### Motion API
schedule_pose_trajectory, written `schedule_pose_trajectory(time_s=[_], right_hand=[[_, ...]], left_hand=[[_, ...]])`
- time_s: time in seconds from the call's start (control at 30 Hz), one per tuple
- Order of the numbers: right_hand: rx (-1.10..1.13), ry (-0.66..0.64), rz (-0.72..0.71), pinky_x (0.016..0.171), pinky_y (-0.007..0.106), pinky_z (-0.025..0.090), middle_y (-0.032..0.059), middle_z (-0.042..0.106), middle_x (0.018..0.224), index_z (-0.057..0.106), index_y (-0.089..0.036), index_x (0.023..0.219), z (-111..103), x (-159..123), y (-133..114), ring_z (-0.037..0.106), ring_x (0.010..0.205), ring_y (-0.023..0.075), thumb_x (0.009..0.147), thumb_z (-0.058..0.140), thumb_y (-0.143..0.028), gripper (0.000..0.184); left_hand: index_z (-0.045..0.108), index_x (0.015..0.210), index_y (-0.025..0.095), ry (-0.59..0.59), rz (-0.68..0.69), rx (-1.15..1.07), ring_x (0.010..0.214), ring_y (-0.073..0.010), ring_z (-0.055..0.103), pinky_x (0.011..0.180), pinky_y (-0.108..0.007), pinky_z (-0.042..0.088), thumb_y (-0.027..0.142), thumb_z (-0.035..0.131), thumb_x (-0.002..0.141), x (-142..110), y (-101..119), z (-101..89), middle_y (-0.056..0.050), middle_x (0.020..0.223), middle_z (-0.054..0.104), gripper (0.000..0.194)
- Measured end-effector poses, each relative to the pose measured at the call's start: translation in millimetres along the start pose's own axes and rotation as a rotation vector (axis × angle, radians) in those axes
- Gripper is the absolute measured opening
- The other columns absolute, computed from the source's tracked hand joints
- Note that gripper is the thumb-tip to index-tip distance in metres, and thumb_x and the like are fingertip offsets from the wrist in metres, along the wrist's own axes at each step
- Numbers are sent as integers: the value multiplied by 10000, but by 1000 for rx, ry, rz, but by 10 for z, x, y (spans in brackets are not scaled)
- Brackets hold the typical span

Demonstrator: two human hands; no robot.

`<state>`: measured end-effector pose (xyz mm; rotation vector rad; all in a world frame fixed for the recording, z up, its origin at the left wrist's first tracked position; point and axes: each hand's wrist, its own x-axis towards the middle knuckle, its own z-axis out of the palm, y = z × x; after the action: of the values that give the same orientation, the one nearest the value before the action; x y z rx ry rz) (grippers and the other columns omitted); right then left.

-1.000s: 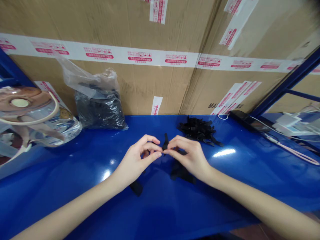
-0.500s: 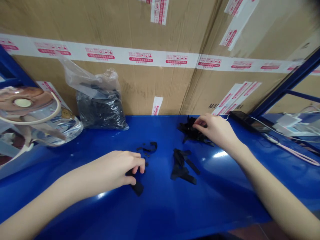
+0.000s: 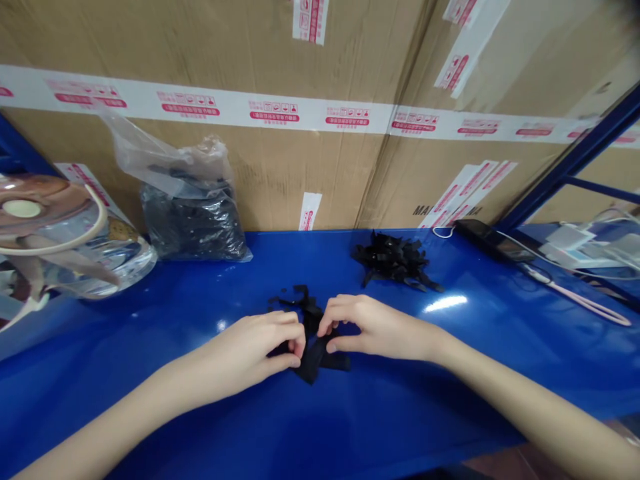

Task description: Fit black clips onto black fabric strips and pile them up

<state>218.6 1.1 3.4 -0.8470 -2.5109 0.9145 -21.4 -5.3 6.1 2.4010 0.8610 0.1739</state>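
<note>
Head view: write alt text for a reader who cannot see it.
A left hand and right hand handle a tangle of black strips on a glossy blue bench. A heap of black strips and a plastic bag of dark pieces sit behind, before cardboard cartons.

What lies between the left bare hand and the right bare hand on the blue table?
In the head view, thin black strips lie between the left hand and right hand, touching both.

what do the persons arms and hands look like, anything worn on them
The left hand and right hand are bare, with slim fingers and no gloves or rings in view. The left forearm and right forearm are bare too, with no sleeves, watch, wristband or markings.
</note>
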Motion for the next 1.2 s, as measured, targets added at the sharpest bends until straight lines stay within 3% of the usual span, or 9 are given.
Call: schedule_pose_trajectory(time_s=[0.13, 0.23, 0.37, 0.5, 0.63, 0.83, 0.93, 1.03, 1.2], right_hand=[[6, 222, 84, 715, 242, 464, 8, 675, 863, 662, -196, 903, -79, -9, 34, 613, 767, 132, 910, 573, -226, 94], [-67, 301, 86, 712, 258, 467, 17, 679, 864, 656, -201, 908, -75, -5, 86, 617, 765, 144, 912, 561, -229, 99], [-234, 222, -54, 814, 309, 458, 44, 681, 916, 657, -198, 973, 31, 32, 108, 601, 848, 169, 936, 528, -220, 135], [-249, 132, -157, 942, 319, 412, 42, 686, 1084, 642, -202, 1087, 133, 58, 77, 570, 1008, 165, 959, 489, -187, 200], [-276, 114, -171, 919, 312, 399, 27, 672, 1056, 667, -212, 1065, 267, 72, 13, 564, 961, 154, 948, 538, -282, 188], [-447, 158, -170, 889, 315, 393, 48, 633, 1125, 662, -194, 1104, 440, 131, -89, 535, 995, 176, 972, 484, -284, 240], [-517, 178, -167, 892, 329, 393, 58, 633, 1109, 657, -185, 1107, 433, 189, -85, 535, 995, 186, 979, 466, -293, 254], [-597, 186, -153, 840, 331, 414, 68, 634, 1048, 666, -185, 1079, 405, 288, -69, 545, 933, 190, 977, 467, -293, 249], [-715, 183, -148, 813, 345, 445, 105, 640, 979, 703, -152, 951, 460, 516, -48, 568, 943, 221, 959, 497, -279, 242]], left_hand=[[601, 818, 210, 49, 14, -109, 828, -138, 585, 746, -221, 445, 181, 530, 905, -28, -34, -37, 23, 851, 632, 116], [569, 769, 195, 125, -76, -253, 718, -128, 565, 670, -224, 444, 223, 524, 893, -18, -49, -80, 30, 761, 616, 135], [523, 768, 193, 279, -159, -491, 621, -121, 567, 600, -229, 441, 286, 532, 876, 8, -104, -107, 31, 677, 621, 143], [539, 867, 195, 445, -200, -615, 660, -142, 611, 635, -250, 460, 296, 596, 834, 7, -158, -113, 24, 679, 645, 120], [505, 871, 203, 555, -220, -747, 635, -118, 596, 630, -223, 447, 293, 587, 860, 0, -141, -107, 42, 667, 626, 122], [608, 886, 202, 619, -279, -836, 646, -89, 582, 643, -199, 449, 288, 677, 806, -30, -178, -66, 33, 824, 650, 136], [678, 1003, 221, 578, -310, -837, 703, -109, 605, 669, -211, 460, 298, 702, 780, -48, -223, -52, 4, 911, 693, 238], [712, 1035, 218, 540, -331, -784, 709, -125, 599, 663, -216, 454, 302, 699, 775, -57, -226, -41, -9, 834, 717, 274], [702, 1125, 218, 530, -304, -780, 761, -149, 620, 707, -246, 480, 306, 676, 783, -58, -189, -10, -33, 910, 739, 354]])
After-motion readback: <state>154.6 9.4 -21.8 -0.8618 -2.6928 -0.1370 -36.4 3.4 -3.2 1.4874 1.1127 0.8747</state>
